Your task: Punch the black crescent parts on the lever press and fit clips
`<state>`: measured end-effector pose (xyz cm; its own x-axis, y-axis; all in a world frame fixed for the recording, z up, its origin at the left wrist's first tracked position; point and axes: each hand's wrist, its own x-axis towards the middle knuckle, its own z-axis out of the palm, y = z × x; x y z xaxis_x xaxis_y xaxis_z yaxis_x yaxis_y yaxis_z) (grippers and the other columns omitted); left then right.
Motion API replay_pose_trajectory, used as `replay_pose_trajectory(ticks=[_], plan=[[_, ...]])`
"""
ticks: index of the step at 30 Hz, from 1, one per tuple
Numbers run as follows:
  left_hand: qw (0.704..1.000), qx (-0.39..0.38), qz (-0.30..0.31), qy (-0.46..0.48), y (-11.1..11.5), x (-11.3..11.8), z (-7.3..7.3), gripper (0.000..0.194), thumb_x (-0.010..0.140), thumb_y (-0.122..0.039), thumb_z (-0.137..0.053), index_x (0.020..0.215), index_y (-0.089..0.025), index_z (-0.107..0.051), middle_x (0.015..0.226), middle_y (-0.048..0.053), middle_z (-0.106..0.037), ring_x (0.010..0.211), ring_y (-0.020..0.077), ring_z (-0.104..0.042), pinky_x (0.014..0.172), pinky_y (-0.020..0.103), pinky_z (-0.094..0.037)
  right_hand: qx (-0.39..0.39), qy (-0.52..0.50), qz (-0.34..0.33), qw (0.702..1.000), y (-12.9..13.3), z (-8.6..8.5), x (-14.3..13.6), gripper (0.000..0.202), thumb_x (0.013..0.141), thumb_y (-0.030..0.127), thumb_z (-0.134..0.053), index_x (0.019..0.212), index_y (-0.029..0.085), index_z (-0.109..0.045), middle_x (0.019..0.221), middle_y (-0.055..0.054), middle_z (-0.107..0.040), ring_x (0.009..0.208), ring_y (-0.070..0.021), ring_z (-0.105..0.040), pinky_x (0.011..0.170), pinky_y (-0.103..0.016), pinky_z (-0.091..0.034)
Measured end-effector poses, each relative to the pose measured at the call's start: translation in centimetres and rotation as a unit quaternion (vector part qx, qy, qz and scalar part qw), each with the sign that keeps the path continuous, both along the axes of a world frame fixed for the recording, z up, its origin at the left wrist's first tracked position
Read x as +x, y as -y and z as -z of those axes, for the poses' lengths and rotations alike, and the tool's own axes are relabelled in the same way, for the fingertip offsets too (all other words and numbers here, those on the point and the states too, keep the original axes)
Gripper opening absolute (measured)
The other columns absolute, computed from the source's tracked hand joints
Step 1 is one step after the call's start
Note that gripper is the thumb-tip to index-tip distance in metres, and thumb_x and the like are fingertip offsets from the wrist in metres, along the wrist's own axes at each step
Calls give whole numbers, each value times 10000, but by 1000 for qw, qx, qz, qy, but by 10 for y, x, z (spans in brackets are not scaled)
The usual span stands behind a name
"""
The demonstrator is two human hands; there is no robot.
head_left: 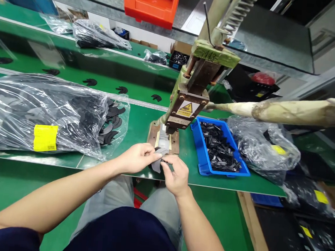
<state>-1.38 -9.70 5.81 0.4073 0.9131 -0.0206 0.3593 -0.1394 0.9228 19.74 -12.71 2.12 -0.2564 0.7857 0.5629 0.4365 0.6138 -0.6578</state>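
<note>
In front of the hand press (187,100), a grey curved plastic part (156,166) is held just above the table's near edge. My left hand (137,157) pinches this part from its left side between thumb and fingers. At the part's right side, my right hand (176,174) is closed in a pinch on a small black piece that its fingertips mostly hide. The press's metal base (153,134) with a pale fixture lies right behind both hands.
A clear bag (49,108) of grey curved parts lies at left. Right of the press stands a blue bin (204,169) of small black pieces. The press's long lever (273,110) reaches right. Several curved parts lie along the strip behind. An orange bin (151,14) sits above.
</note>
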Motion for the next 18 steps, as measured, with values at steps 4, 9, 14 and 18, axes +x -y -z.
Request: replay_pose_trajectory(ticks=[4,9,14,18], plan=[[998,-41,11,55,2,4,3,512,944,-536,-629,627,-187,-431,665,-45,-386,613,99,-351,554,241,-279,-18,-32,-2,999,8,1,3,197,932,178,-639,1110,254,-676,1006,-47,-742,931,-181,-697,851,-349,-558],[981,-88,-12,174,7,8,11,389,848,-501,-789,975,-190,-594,799,-31,-548,672,100,-484,622,219,-411,-78,-37,-8,996,16,-8,12,149,965,246,-611,1094,242,-686,1005,-54,-727,934,-177,-685,854,-346,-553],[942,-217,77,244,11,11,28,443,864,-567,-766,871,-186,-541,713,-41,-549,561,88,-516,548,217,-414,-176,-7,-16,984,19,-30,24,158,992,330,-581,1057,237,-692,950,-26,-722,861,-142,-677,803,-290,-548],[963,-181,58,192,11,9,45,444,912,-597,-695,834,-195,-522,703,-45,-535,574,99,-504,572,229,-406,-230,21,9,973,9,-47,37,180,993,349,-547,1020,217,-667,890,-16,-720,785,-127,-672,724,-256,-549]])
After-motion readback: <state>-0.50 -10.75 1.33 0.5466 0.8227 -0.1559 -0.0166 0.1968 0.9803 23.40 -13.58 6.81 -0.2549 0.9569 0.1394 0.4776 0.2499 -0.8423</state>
